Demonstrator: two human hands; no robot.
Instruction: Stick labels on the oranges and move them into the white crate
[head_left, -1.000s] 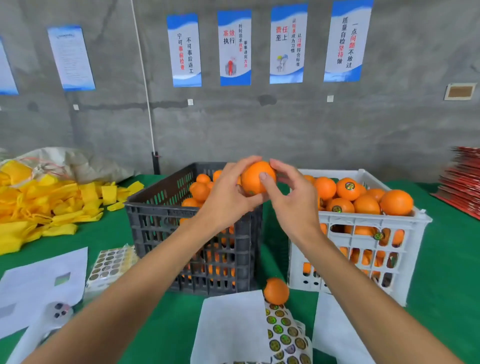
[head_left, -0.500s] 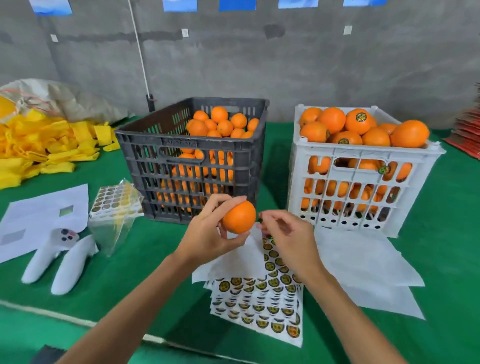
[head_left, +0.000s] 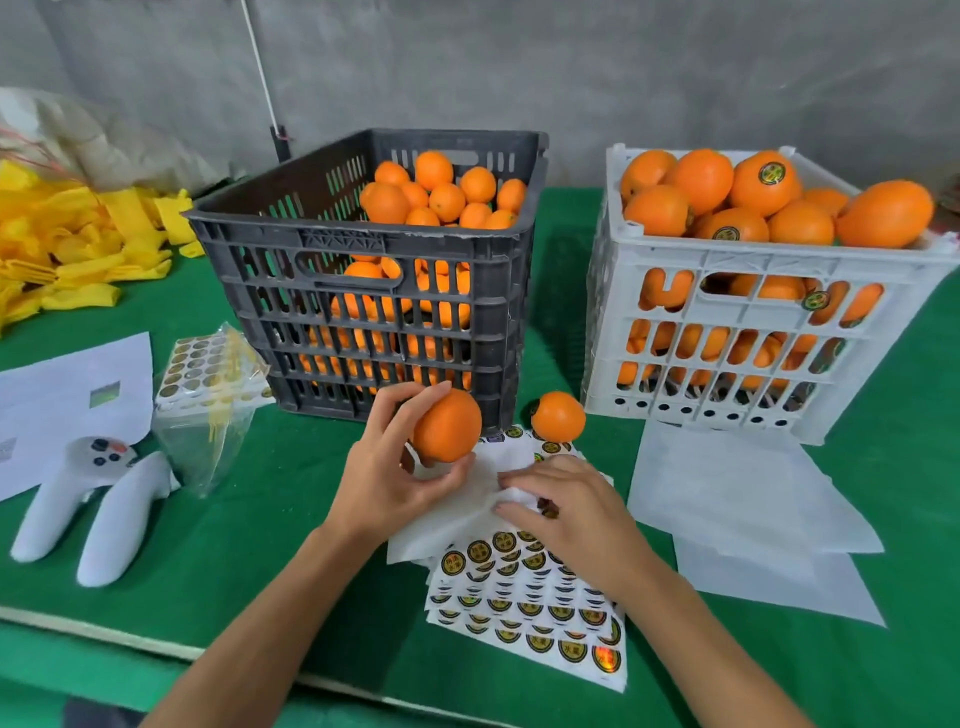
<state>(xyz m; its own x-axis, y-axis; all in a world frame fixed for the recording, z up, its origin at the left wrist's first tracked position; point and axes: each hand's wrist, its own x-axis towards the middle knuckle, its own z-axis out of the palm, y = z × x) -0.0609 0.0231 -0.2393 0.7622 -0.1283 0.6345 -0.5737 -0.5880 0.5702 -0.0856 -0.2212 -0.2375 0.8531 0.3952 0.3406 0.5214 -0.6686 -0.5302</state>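
my left hand curled around an orange just in front of the dark crate; my right hand pinched white paper beside it.

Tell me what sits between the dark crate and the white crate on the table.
In the head view, one loose orange lies on the green cloth between the dark crate and the white crate, at their front corners; behind it, only cloth.
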